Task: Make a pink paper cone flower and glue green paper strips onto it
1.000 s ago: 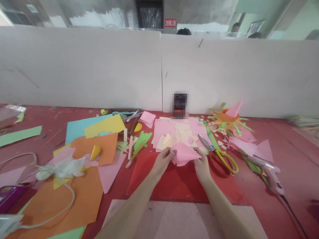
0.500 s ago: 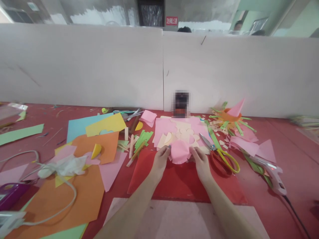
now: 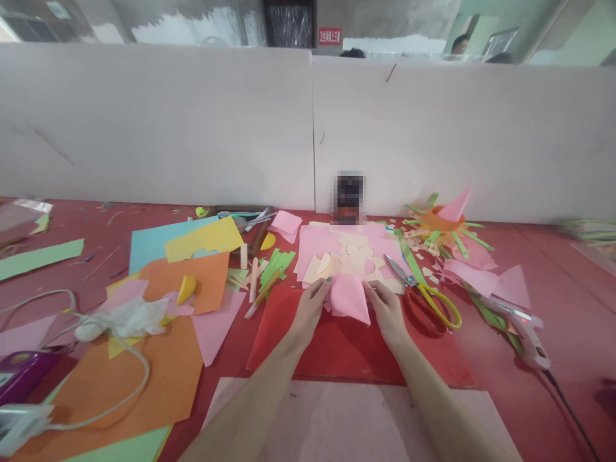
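White partition [image 3: 163, 128]: spans the rear of the counter [image 3: 572, 289]. Counter: red, strewn with coloured paper and tools. Red board [image 3: 337, 350]: lies flat at center, beneath both hands. Orange sheet [image 3: 115, 378]: lies at left, crossed by a white cable [image 3: 148, 372]. Pink sheet [image 3: 308, 245]: lies just beyond the hands, with cream paper [image 3: 355, 260] showing in the middle.

Left hand [image 3: 310, 309]: holds the left edge of the pink paper cone [image 3: 350, 298], fingers narrowed on it. Right hand [image 3: 389, 312]: pinches the right edge, fingers likewise narrowed. Scissors [image 3: 411, 281]: lie right of the right hand, blades toward the pink sheet. Glue gun [image 3: 529, 333]: lies farther right, near pink scraps [image 3: 513, 289]. Pink paper cone: sits between both hands, above the rear part of the red board, tip pointing nearward and right.
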Motion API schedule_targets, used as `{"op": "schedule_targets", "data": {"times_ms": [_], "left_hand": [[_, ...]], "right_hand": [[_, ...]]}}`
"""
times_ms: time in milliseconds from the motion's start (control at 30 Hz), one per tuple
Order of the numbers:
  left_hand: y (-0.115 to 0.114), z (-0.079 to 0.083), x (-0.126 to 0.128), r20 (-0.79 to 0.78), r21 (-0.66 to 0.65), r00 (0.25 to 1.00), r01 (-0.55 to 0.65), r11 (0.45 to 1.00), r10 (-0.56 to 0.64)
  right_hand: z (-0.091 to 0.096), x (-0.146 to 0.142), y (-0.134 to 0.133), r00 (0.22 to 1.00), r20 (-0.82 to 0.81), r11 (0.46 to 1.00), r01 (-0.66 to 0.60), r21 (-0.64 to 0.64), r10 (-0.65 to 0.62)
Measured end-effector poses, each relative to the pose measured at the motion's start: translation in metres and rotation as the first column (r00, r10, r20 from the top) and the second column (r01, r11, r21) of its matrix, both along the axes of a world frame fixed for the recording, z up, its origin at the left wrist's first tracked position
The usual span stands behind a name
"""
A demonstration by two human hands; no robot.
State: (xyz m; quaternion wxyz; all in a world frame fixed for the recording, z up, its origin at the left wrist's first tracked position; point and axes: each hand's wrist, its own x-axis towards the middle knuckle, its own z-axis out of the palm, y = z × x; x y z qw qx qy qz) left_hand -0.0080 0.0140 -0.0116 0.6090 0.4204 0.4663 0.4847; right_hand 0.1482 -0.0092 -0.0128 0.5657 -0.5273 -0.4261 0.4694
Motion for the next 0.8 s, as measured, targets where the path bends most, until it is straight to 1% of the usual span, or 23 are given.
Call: {"op": "schedule_targets", "data": {"times_ms": [167,333,400,533,633,733,800], "left_hand": [[0.001,0.002,0.0,0.002,0.015,0.999,0.048,0.999,-0.049],[0.001,0.007,0.0,-0.07,-0.001,0.981,0.183,0.983,-0.182],[0.001,0.008,-0.001,-0.091,0.007,0.975,0.206,0.979,-0.205],[0.002,0.006,-0.002,-0.067,0.012,0.982,0.18,0.984,-0.179],[0.003,0.006,-0.002,0.004,-0.001,0.987,0.158,0.987,-0.158],[0.004,0.006,-0.001,0.091,-0.034,0.99,0.107,0.994,-0.104],[0.004,0.007,-0.001,0.105,-0.05,0.991,0.091,0.995,-0.085]], "right_hand": [[-0.003,0.001,0.0,1.0,-0.006,0.999,0.021,0.04,-0.021],[0.002,-0.001,-0.001,1.0,0.021,1.0,-0.001,0.027,0.001],[0.005,-0.002,-0.001,0.999,0.043,1.0,0.002,0.023,-0.003],[0.008,-0.004,0.0,0.997,0.072,0.999,0.031,0.016,-0.032],[0.008,-0.004,0.0,0.996,0.084,0.999,0.037,0.031,-0.04],[0.006,-0.003,0.001,0.991,0.121,0.997,0.055,0.055,-0.062],[0.004,-0.002,0.001,0.986,0.151,0.995,0.065,0.072,-0.075]]}}
